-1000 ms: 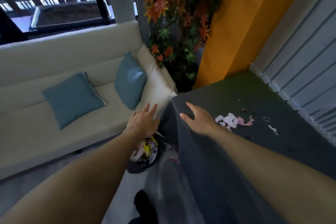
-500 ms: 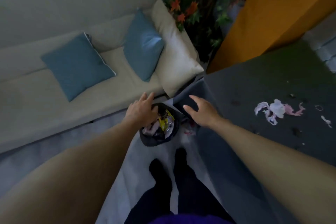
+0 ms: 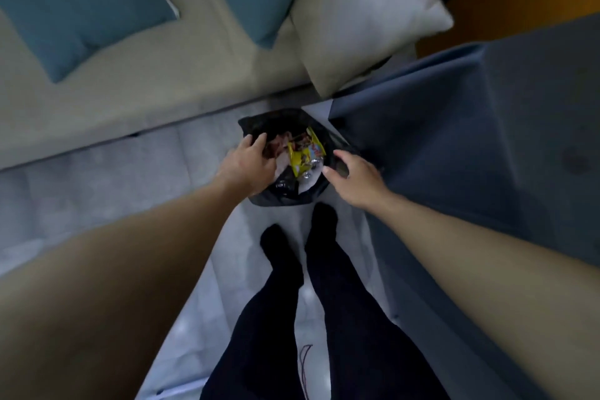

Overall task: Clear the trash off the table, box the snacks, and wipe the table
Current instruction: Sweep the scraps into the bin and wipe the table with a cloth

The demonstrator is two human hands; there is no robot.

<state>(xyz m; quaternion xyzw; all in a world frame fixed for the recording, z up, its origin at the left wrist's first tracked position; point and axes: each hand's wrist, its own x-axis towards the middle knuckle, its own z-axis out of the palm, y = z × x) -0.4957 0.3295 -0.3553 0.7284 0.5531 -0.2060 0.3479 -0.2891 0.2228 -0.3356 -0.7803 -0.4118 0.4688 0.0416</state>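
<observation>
1. Left grip (image 3: pixel 250 166): the forearm runs in from the lower left, and the back of the hand faces us. The fingers are close together and slightly bent, lying over the left rim of the trash bag. We cannot tell whether they pinch the rim or only rest on it.
2. Right grip (image 3: pixel 355 180): the forearm comes in from the lower right. The hand is released, fingers loosely spread and thumb apart, and it holds nothing. It is at the bag's right rim, and we cannot tell whether it touches.
3. Trash bag (image 3: pixel 285 200): black and open-mouthed, standing on the floor (image 3: pixel 97 178) between the two grips. It is just ahead of our feet, near the sofa front and the tabletop's draped corner.
4. Yellow wrapper (image 3: pixel 305 156): crumpled inside the bag with other blurred scraps and something white.
5. Tabletop (image 3: pixel 535 140): on the right, covered in dark blue-grey cloth that hangs to the floor.
6. Sofa (image 3: pixel 146 84): cream, across the top of the view. It carries two teal cushions (image 3: pixel 81 3) and one cream cushion (image 3: pixel 367 16).
7. Legs (image 3: pixel 324 318): ours, in dark clothing, with the feet side by side just below the bag.
</observation>
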